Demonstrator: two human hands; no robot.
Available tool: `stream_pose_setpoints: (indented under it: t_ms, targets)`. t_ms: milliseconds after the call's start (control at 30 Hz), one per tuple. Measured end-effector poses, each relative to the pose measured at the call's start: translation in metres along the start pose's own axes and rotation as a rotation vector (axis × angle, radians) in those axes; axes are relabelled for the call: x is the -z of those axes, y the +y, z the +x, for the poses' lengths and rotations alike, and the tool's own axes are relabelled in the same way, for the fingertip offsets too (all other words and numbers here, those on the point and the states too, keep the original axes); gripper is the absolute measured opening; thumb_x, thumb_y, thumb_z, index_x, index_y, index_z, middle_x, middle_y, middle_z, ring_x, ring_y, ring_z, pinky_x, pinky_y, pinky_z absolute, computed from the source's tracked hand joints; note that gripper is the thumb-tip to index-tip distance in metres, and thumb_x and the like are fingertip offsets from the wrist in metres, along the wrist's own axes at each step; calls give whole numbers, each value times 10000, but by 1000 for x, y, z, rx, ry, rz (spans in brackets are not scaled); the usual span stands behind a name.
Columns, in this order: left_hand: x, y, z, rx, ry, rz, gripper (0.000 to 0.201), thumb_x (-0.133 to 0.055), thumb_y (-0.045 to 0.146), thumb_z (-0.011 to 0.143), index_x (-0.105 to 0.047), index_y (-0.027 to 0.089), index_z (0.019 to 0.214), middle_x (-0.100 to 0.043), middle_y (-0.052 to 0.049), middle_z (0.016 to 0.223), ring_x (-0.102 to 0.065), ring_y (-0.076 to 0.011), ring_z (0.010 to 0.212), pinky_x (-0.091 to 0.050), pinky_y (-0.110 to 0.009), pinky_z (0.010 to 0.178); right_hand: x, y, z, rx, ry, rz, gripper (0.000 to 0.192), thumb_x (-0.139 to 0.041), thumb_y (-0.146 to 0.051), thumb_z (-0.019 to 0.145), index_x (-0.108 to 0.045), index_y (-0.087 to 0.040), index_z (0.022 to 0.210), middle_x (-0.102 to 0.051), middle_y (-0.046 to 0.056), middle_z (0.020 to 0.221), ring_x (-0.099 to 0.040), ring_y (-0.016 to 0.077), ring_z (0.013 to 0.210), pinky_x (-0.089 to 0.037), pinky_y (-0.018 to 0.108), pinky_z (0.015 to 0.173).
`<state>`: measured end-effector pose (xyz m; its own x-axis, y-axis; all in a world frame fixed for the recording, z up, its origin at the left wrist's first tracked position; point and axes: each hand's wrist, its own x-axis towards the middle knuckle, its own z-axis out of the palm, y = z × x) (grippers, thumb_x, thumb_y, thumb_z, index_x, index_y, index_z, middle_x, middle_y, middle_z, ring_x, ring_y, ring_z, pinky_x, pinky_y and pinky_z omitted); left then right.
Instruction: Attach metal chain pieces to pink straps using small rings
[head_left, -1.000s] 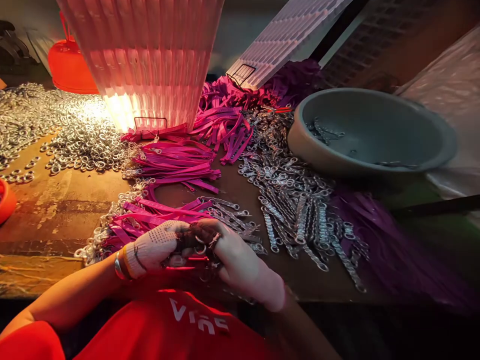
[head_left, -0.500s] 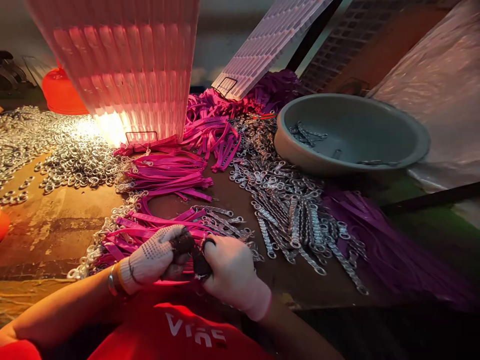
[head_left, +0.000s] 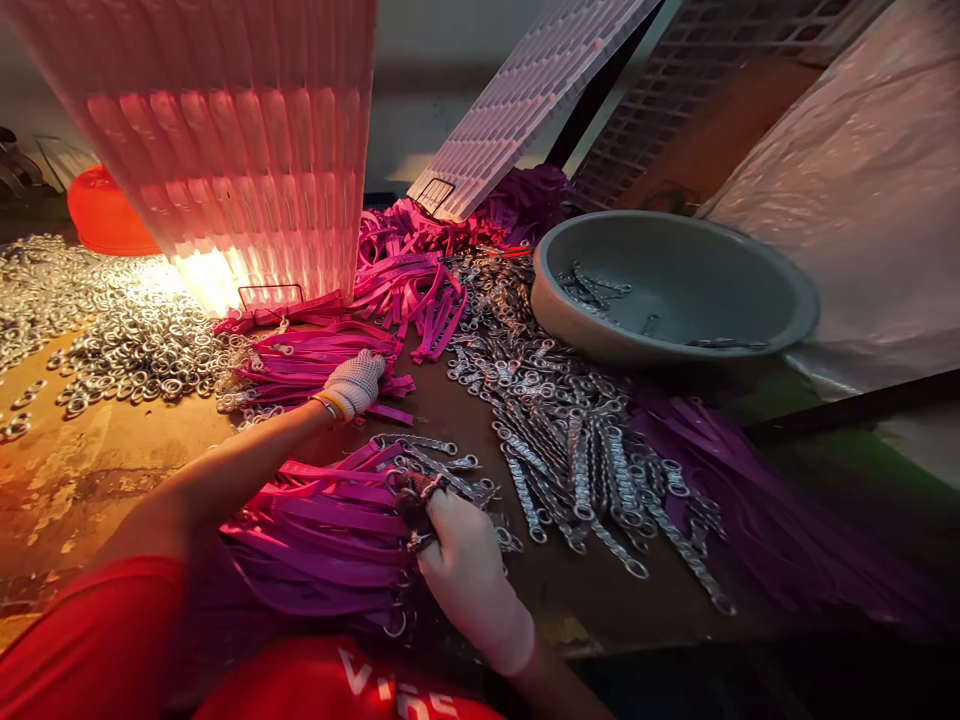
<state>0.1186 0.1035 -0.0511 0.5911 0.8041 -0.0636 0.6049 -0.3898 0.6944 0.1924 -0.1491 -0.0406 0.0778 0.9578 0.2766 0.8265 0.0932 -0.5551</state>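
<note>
Pick-up step: left hand (head_left: pixel 354 383), gloved, laid curled on far bundle of magenta straps (head_left: pixel 315 362); grip cannot be told. Right hand (head_left: pixel 457 560) closed on small metal piece (head_left: pixel 417 497) above near strap pile (head_left: pixel 330 530). One strap judged needed next, drawn singly to the worktop (head_left: pixel 112 470) edge

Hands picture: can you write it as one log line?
left hand: gloved, reaching onto pink straps | right hand: gloved, grip on dark small part | beside: metal chains, grey bowl
</note>
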Motion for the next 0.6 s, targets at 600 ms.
stream_pose_setpoints:
  t_ms: [600]
  targets:
    - [35,45,-190,135,-245,-391,199,-472,259,864,-509,168,691,-487,32,529,-404,-71,424,-283,-183,412,10,-26,21,135,-114,-392,185,-517,-48,681,-631,-180,741,-662,92,812,-548,185,651,-309,302,581]
